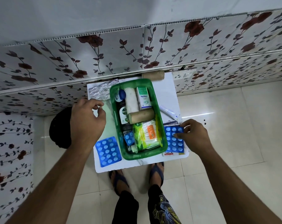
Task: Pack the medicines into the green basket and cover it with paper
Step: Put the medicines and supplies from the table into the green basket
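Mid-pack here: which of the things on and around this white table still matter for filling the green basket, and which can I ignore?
Job items:
green basket
blue blister pack under the right hand
blue blister pack left of the basket
silver strip
tube
plaster box
brown roll behind the basket

Lying about:
dark round object by the table
wall socket
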A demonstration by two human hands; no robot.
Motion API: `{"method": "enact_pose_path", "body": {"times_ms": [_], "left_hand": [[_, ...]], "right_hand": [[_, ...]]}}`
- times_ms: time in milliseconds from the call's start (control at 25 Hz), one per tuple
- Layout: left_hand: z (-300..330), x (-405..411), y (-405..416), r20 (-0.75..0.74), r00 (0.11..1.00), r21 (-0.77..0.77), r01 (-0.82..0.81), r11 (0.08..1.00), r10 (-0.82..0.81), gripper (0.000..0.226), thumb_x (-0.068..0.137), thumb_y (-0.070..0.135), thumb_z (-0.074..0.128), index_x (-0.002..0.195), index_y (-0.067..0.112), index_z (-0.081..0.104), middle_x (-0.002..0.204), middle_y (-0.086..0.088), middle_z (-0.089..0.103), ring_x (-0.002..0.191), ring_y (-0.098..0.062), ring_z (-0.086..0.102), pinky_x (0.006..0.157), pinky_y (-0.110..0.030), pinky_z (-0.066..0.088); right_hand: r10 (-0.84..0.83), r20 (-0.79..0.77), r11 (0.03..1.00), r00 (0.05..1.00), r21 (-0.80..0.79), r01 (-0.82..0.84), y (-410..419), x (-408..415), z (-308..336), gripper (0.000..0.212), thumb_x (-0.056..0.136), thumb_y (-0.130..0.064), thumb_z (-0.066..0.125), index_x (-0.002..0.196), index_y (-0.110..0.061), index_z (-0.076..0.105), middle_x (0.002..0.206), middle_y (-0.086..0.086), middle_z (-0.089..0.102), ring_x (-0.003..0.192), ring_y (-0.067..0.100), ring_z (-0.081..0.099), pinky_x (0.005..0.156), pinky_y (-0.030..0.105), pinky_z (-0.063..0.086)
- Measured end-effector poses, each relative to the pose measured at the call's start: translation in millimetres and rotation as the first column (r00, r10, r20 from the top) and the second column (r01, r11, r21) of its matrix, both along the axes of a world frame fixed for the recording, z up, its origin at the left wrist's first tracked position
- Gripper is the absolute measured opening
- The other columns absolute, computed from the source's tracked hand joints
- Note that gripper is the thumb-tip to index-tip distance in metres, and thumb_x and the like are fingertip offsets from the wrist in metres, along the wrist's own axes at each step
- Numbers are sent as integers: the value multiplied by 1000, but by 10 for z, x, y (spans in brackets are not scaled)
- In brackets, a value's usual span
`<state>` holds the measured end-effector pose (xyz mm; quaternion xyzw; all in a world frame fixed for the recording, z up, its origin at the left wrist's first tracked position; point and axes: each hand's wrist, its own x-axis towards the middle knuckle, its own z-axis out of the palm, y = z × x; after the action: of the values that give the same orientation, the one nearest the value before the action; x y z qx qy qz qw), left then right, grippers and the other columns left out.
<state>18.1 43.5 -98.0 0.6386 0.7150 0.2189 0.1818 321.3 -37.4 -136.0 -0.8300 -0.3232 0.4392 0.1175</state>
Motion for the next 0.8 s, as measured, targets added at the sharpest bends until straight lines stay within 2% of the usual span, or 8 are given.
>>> {"method": "enact_pose_path", "body": {"times_ms": [200,320,400,480,520,640,720,800], "left_hand": [[-21,-91,-132,18,998,-57,-64,996,65,21,82,11,57,95,16,73,92,-3,61,83,-27,61,76,-30,43],[-34,-128,-175,40,996,-77,-79,994,82,21,82,11,57,95,16,73,88,2,55,79,-25,60,74,-31,45],[-58,-166,-207,55,995,-84,-79,993,83,21,81,10,58,94,18,72,87,3,56,74,-21,59,72,-30,46],[-96,-201,-253,81,993,-102,-74,992,83,21,81,8,59,94,18,72,86,3,56,70,-16,56,70,-25,42],[-114,-206,-279,99,992,-115,-68,991,79,22,80,7,60,94,18,72,87,3,56,69,-13,55,69,-23,40],[-138,-242,-344,140,987,-140,-54,989,74,23,80,5,61,95,18,71,86,4,54,67,-6,52,66,-16,38],[-147,-287,-362,144,987,-148,-55,988,76,23,80,4,60,95,18,71,87,3,55,67,-3,52,66,-13,38],[-165,-334,-378,149,985,-163,-61,985,86,23,81,5,60,97,18,71,88,1,56,67,-4,53,67,-17,39]], "right_hand": [[-123,-170,983,978,113,143,44,111,416,14,81,-10,76,89,-12,64,87,2,70,78,20,63,64,33,48],[-223,-206,909,953,308,279,176,30,850,14,84,-8,73,91,-16,64,85,0,69,76,18,64,56,28,47],[-156,-290,876,944,400,268,322,-194,1060,19,82,-7,74,89,-22,65,84,0,70,70,10,67,51,23,50],[22,-282,918,959,385,93,436,-546,1072,23,78,-9,78,88,-26,67,81,-2,70,67,10,68,55,26,54],[148,-210,938,966,338,-70,457,-720,1001,24,76,-12,79,89,-28,68,79,-5,68,69,12,67,61,27,54],[530,31,834,847,160,-528,428,-1127,807,27,78,-20,77,103,-26,70,88,-5,69,83,19,64,70,24,44],[605,113,781,788,109,-615,384,-1232,723,31,82,-21,73,112,-24,67,97,2,71,93,24,65,73,25,45],[588,195,783,785,106,-613,342,-1275,668,28,83,-17,67,110,-23,64,95,6,72,92,29,66,71,30,49]]}}
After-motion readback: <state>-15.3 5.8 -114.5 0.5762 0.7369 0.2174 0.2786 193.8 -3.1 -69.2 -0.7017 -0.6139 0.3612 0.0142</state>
